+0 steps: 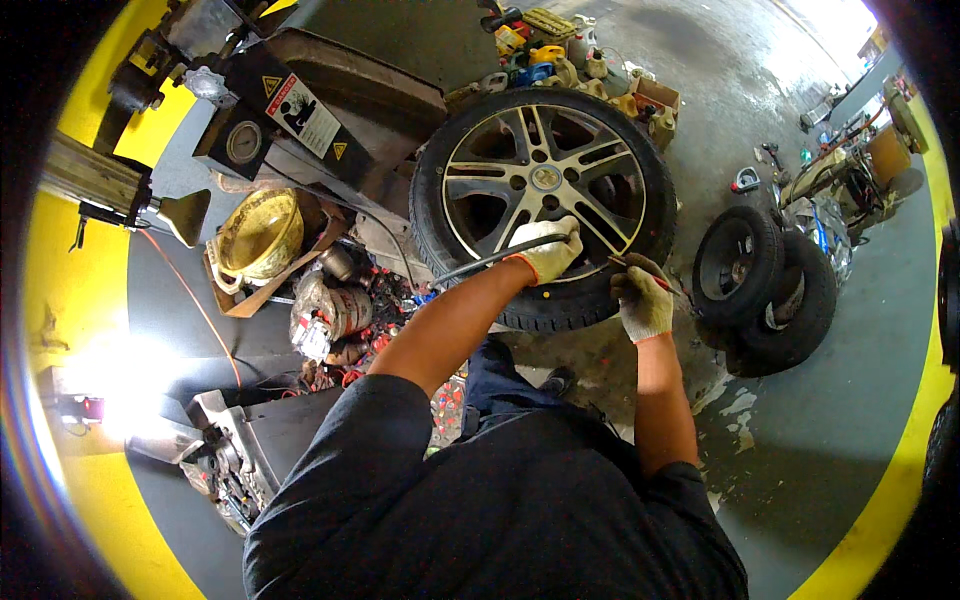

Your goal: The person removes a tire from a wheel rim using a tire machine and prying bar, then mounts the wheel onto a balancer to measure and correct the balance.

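Observation:
A wheel (546,180) with a black tyre and silver multi-spoke rim lies face up in front of me. My left hand (548,250), in a white work glove, is closed around a dark hose-like length (480,268) over the near part of the rim. Whether it is a hose or a bar I cannot tell. At the tyre's near right edge, my right hand (645,302), in a soiled glove, is closed on a thin tool with a reddish end (676,290). Its tip points toward the tyre, and the glove hides its middle.
Left of the wheel stands a machine with a pressure gauge (243,142) and a warning label (302,116). A dirty yellow tub (262,235) sits among scattered parts. Two loose tyres (738,264) lie on the right. Several bottles and jugs (560,70) crowd the floor beyond the wheel.

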`<state>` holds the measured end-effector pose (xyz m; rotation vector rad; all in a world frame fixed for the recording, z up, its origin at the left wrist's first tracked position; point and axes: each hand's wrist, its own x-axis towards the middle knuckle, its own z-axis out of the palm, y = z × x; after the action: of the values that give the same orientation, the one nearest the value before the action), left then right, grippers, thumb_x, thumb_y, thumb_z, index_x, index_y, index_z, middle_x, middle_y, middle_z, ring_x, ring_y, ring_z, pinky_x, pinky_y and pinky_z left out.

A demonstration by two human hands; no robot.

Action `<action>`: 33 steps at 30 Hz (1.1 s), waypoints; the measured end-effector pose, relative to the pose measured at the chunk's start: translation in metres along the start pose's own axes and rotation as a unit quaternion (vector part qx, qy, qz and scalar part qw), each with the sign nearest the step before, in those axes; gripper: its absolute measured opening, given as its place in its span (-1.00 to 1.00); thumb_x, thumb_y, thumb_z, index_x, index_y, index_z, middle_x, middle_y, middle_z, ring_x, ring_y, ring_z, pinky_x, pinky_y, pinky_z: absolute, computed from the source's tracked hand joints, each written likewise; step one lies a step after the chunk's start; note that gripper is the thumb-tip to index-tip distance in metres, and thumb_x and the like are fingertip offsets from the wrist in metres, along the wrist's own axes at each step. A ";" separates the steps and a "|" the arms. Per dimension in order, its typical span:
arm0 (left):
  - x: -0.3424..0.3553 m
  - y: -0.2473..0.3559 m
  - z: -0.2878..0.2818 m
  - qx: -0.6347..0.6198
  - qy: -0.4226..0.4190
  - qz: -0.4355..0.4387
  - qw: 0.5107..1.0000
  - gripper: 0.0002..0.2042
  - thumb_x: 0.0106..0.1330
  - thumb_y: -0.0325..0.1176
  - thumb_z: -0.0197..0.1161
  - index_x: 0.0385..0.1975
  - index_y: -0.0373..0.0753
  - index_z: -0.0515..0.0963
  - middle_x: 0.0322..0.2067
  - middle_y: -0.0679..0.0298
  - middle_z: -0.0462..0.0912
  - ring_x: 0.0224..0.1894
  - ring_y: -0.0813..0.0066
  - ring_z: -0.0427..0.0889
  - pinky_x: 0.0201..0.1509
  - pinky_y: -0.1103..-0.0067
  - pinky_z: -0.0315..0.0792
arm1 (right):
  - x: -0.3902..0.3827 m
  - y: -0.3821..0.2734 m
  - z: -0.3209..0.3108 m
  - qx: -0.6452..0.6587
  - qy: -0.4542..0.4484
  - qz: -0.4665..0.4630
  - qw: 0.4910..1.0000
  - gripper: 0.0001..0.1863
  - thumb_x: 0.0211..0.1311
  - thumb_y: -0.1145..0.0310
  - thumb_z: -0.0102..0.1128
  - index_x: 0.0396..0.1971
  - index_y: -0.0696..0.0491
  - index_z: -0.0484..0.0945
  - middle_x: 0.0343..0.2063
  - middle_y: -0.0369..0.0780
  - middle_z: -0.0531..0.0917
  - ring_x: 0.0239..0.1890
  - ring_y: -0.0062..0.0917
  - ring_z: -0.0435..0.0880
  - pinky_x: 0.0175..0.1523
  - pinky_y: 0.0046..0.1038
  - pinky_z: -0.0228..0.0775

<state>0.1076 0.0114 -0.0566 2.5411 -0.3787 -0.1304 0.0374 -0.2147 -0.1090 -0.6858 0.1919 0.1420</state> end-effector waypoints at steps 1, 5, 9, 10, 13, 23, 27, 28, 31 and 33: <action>0.000 -0.001 0.001 -0.001 0.004 0.001 1.000 -0.75 0.35 -0.19 0.06 -0.12 -0.11 0.59 -0.34 -0.03 0.72 -0.26 -0.13 0.69 -0.15 0.18 0.56 | 0.000 0.000 -0.001 0.001 -0.001 -0.001 1.000 -0.71 0.34 0.54 0.15 0.03 0.19 0.60 -0.10 0.07 0.71 -0.31 -0.29 0.75 -0.29 -0.39 0.64; -0.001 -0.001 0.000 -0.007 0.015 0.004 1.000 -0.76 0.36 -0.21 0.02 -0.15 -0.10 0.60 -0.35 -0.04 0.71 -0.26 -0.14 0.69 -0.14 0.16 0.55 | 0.000 0.001 -0.001 -0.001 0.000 -0.002 1.000 -0.70 0.34 0.54 0.15 0.05 0.19 0.59 -0.10 0.06 0.71 -0.31 -0.28 0.75 -0.29 -0.38 0.64; -0.001 0.000 0.001 -0.009 0.014 -0.002 1.000 -0.77 0.37 -0.22 0.01 -0.17 -0.10 0.60 -0.35 -0.03 0.70 -0.26 -0.13 0.68 -0.14 0.16 0.55 | 0.000 0.003 -0.001 0.002 0.005 -0.007 1.000 -0.71 0.34 0.53 0.15 0.04 0.19 0.59 -0.11 0.05 0.71 -0.32 -0.28 0.75 -0.29 -0.36 0.64; -0.001 0.000 0.001 -0.006 0.015 0.000 1.000 -0.77 0.37 -0.22 0.02 -0.17 -0.10 0.60 -0.35 -0.03 0.70 -0.26 -0.13 0.68 -0.14 0.16 0.55 | 0.000 0.003 -0.002 0.003 0.007 -0.009 1.000 -0.71 0.34 0.53 0.15 0.04 0.19 0.59 -0.11 0.05 0.71 -0.32 -0.28 0.76 -0.29 -0.36 0.64; -0.001 -0.001 0.002 0.001 0.015 0.002 1.000 -0.77 0.37 -0.21 0.03 -0.17 -0.11 0.59 -0.35 -0.03 0.70 -0.27 -0.14 0.68 -0.14 0.16 0.54 | 0.001 0.004 -0.005 -0.002 0.012 -0.008 1.000 -0.71 0.35 0.53 0.15 0.04 0.19 0.59 -0.11 0.05 0.71 -0.32 -0.28 0.75 -0.30 -0.36 0.63; -0.001 -0.003 0.003 -0.010 0.010 -0.003 1.000 -0.76 0.37 -0.19 0.04 -0.14 -0.10 0.59 -0.35 -0.04 0.70 -0.27 -0.13 0.68 -0.17 0.18 0.55 | -0.001 0.001 -0.002 -0.019 0.023 -0.001 1.000 -0.71 0.36 0.54 0.14 0.04 0.21 0.58 -0.07 0.09 0.69 -0.31 -0.27 0.73 -0.31 -0.37 0.61; 0.000 -0.002 0.003 -0.004 0.003 -0.007 1.000 -0.76 0.37 -0.19 0.04 -0.13 -0.09 0.59 -0.36 -0.04 0.70 -0.28 -0.13 0.68 -0.18 0.18 0.55 | -0.001 0.001 0.000 -0.008 0.014 -0.002 1.000 -0.71 0.36 0.54 0.14 0.05 0.21 0.57 -0.07 0.09 0.69 -0.31 -0.29 0.73 -0.30 -0.39 0.58; -0.001 -0.002 0.002 -0.003 -0.002 -0.012 1.000 -0.76 0.38 -0.18 0.04 -0.12 -0.09 0.59 -0.35 -0.04 0.70 -0.27 -0.14 0.68 -0.17 0.18 0.55 | -0.001 0.001 0.001 -0.012 0.015 -0.003 1.000 -0.71 0.36 0.54 0.14 0.05 0.21 0.57 -0.07 0.09 0.69 -0.31 -0.30 0.73 -0.30 -0.39 0.58; -0.001 0.001 -0.001 -0.003 -0.009 -0.017 1.000 -0.75 0.38 -0.18 0.03 -0.11 -0.08 0.58 -0.35 -0.05 0.70 -0.26 -0.14 0.68 -0.17 0.18 0.55 | -0.002 -0.001 0.001 -0.011 0.003 -0.005 1.000 -0.71 0.36 0.53 0.14 0.05 0.21 0.57 -0.07 0.08 0.69 -0.31 -0.31 0.74 -0.30 -0.39 0.58; -0.002 0.001 -0.002 -0.004 -0.002 -0.012 1.000 -0.75 0.38 -0.17 0.03 -0.10 -0.08 0.58 -0.35 -0.05 0.70 -0.26 -0.15 0.68 -0.16 0.19 0.55 | -0.002 -0.001 0.001 -0.010 -0.004 -0.004 1.000 -0.71 0.36 0.53 0.14 0.05 0.21 0.57 -0.07 0.07 0.70 -0.30 -0.31 0.74 -0.29 -0.39 0.58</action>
<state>0.1052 0.0120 -0.0542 2.5390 -0.3494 -0.1467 0.0359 -0.2150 -0.1076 -0.7063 0.1809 0.1394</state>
